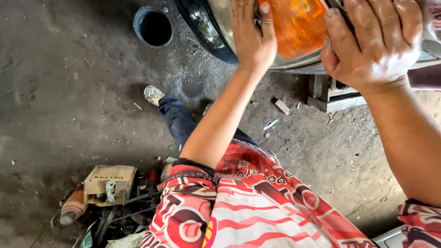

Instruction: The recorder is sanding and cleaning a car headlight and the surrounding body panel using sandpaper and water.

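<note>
Your left hand [250,34] is clamped on the near edge of the orange lamp [298,25], thumb over its face. Your right hand [372,43] lies flat against the chrome rim [294,64] beside it, gripping nothing. Both look greasy, so the lamp could slip and crack on the dirt floor [69,92] below your wrists. A dark bucket [154,26] stands left of your left hand; a cardboard box [110,181] and tools sit by your elbow.

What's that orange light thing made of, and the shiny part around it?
The orange lamp lens looks like glossy, see-through plastic: it glows and shows ridges inside. The curved trim around it looks like polished, chromed metal, since it mirrors light, though it may be plated plastic.
</note>
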